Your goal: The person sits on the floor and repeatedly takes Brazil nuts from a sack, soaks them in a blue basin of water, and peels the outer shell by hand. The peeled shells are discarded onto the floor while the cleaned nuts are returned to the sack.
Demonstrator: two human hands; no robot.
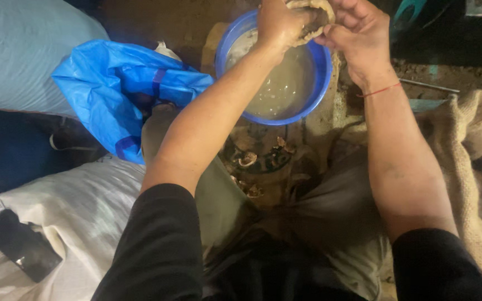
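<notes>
Up at the top edge of the view, right over the far rim of the blue basin (319, 83), both hands are wrapped around a lump of pale, wet clay (314, 17) that looks like a thick ring or a small bowl rim. It sits between the hands, partly cut off by the frame, so its full shape isn't clear. The left hand (279, 25) is curled around the lump's left side, fingers closed over it, with the thumb side pressed against the clay. The right hand (358, 33) grips the other side, fingers bent and pinching the edge rather than spread out. That wrist has a thin red thread (380, 90) tied around it.

The basin below is round and holds murky, greyish water (283, 83) with a bit of froth near the far side. Just beneath it, closer to the person, a few broken shell-like clay scraps (247, 160) lie on the dark ground between the knees. Both forearms are bare, with black sleeves (157, 251) pushed up near the elbows.

Off to the left is a crumpled blue plastic bag (118, 89), and below that a white sack (79, 206) with a black phone (22, 245) lying on it. Rough burlap cloth (475, 150) is heaped on the right side.
</notes>
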